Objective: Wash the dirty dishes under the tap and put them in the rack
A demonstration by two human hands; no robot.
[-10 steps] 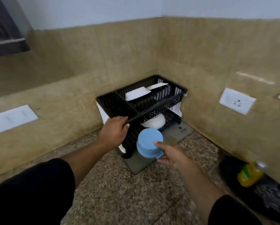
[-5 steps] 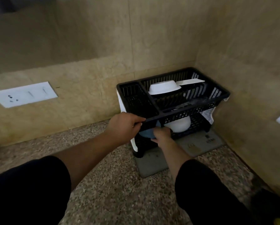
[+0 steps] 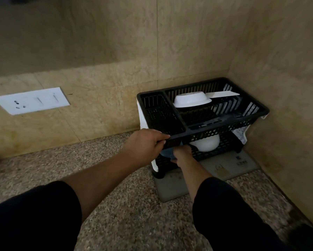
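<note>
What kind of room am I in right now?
Probably a home kitchen, at a counter corner: a black dish rack holding white bowls stands on a drying mat on the speckled stone countertop, with a socket plate on the tiled wall.

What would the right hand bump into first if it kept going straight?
Probably the back of the rack. The right hand, holding a cup, points into the lower shelf, just left of the bowl there. The top shelf hides what lies deeper, so I can't be sure.
</note>
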